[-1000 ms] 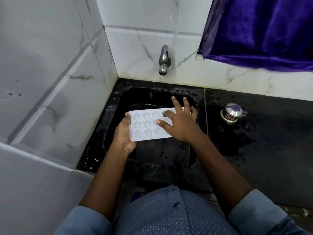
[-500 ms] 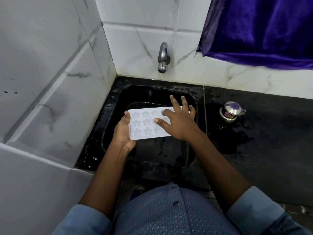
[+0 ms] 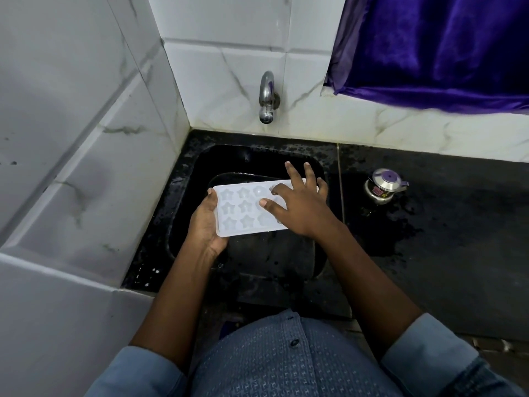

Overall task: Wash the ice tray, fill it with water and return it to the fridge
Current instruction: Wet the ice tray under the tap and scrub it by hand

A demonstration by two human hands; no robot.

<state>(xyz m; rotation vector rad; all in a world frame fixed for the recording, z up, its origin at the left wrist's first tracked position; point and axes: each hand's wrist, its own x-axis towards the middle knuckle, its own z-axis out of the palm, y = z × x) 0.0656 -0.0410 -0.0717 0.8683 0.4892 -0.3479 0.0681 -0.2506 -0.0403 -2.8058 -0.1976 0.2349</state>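
A white ice tray [image 3: 243,209] with star-shaped cups is held flat over the black sink [image 3: 286,253]. My left hand [image 3: 204,224] grips its left end from below, thumb on the rim. My right hand [image 3: 297,207] lies on top of the tray's right half with fingers spread, thumb and forefinger pressing on the cups; it hides that part of the tray. The metal tap [image 3: 266,98] juts from the tiled wall above the sink, and no water is seen running from it.
White marble-look tiles enclose the sink at the left and back. A wet black counter [image 3: 443,239] extends to the right, bearing a small steel pot with a purple-knobbed lid [image 3: 383,186]. A purple curtain [image 3: 435,47] hangs at the upper right.
The tray and both hands stay in nearly the same place over the sink. My right fingers have shifted slightly on the tray's cups.
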